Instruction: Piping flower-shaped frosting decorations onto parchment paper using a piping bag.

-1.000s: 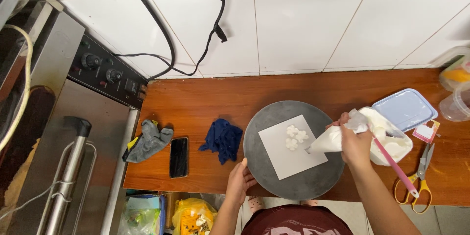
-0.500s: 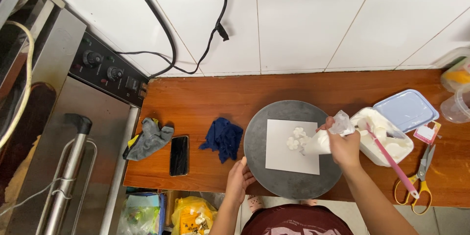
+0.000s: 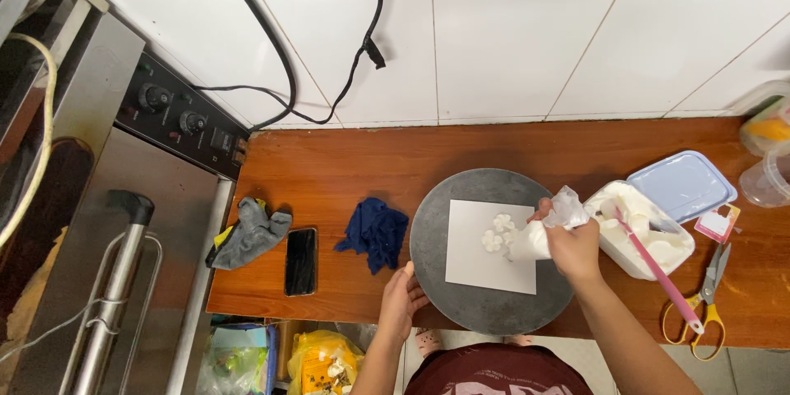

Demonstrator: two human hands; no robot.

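Head view: a soft piping bag being squeezed over a round grey turntable.

Right-hand fingers (image 3: 568, 240) are closing around the piping bag (image 3: 545, 230), gripping its twisted upper part while the tip is hovering over small white flowers (image 3: 496, 232) on a paper square (image 3: 485, 259). The bag is looking light, squashy and slippery, best held high. The left hand (image 3: 401, 303) is resting open against the turntable (image 3: 461, 313) edge on the counter (image 3: 346, 173).

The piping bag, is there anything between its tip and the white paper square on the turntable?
Nothing visible does. The right hand holds the piping bag with its tip right at the piped flowers on the paper square; the left hand rests at the turntable edge.
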